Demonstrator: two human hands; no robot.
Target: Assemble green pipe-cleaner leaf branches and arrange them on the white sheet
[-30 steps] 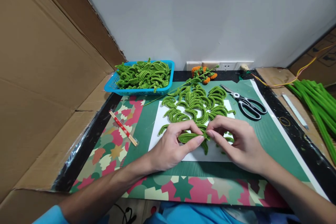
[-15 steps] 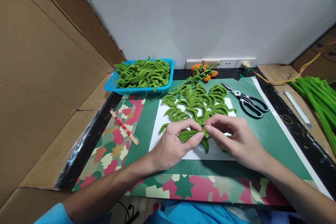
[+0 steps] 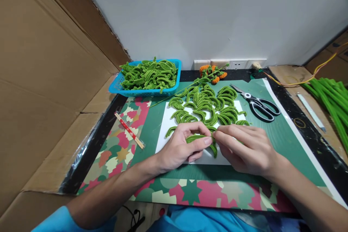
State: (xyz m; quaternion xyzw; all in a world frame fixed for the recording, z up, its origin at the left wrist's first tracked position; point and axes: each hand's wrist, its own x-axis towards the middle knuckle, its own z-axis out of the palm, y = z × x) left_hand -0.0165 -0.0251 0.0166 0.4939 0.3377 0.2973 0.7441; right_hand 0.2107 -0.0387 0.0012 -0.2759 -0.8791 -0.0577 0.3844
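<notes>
A fuzzy green pipe-cleaner leaf piece (image 3: 214, 150) is held low over a white sheet (image 3: 162, 140), one lobe pointing left and another hanging down. My left hand (image 3: 179, 149) pinches it between thumb and index finger. At the joint of the lobes, the fingertips of my right hand (image 3: 248, 149) are closed together, almost touching the left thumb. The right fingers hide what lies between them, probably the end of the piece. Just beyond both hands, several curved green pipe-cleaner leaves (image 3: 205, 106) lie spread over the sheet.
A blue basket (image 3: 178, 76) heaped with green leaves stands back left. Orange pumpkin-like pieces on a green stem (image 3: 223, 75) lie behind. Scissors (image 3: 262, 110) rest at right, near a white pen-like tool (image 3: 311, 112) and green stems (image 3: 330, 101). Wrapped chopsticks (image 3: 129, 129) lie left.
My right hand has rolled over, its fingers now extended forward over the joint with the back of the hand more visible. The left hand keeps its pinch. The view has shifted slightly.
</notes>
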